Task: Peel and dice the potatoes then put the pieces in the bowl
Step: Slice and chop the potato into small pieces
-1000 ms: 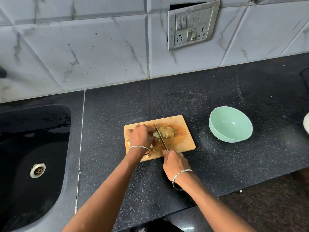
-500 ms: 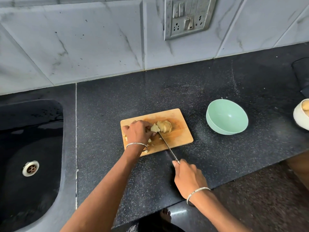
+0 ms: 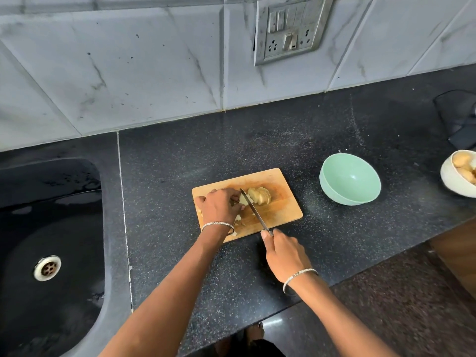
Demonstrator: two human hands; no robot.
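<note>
Peeled potato point(image 3: 260, 196) is pinned on cutting board point(image 3: 282, 211) by curled left hand point(image 3: 219, 208), steadied for the knife point(image 3: 253, 211) gripped in right hand point(image 3: 285, 256).

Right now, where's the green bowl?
Head view: the green bowl sits empty on the black counter, right of the cutting board and apart from it. A white bowl of potatoes is further right, at the frame edge.

**Around the worktop**

A black sink point(image 3: 51, 202) with a metal drain point(image 3: 47, 268) fills the lower left. Grey marbled wall tiles point(image 3: 128, 73) span the top, with a worn switch-and-socket plate point(image 3: 288, 32) at upper centre. A speckled black countertop point(image 3: 257, 140) crosses the middle.
</note>
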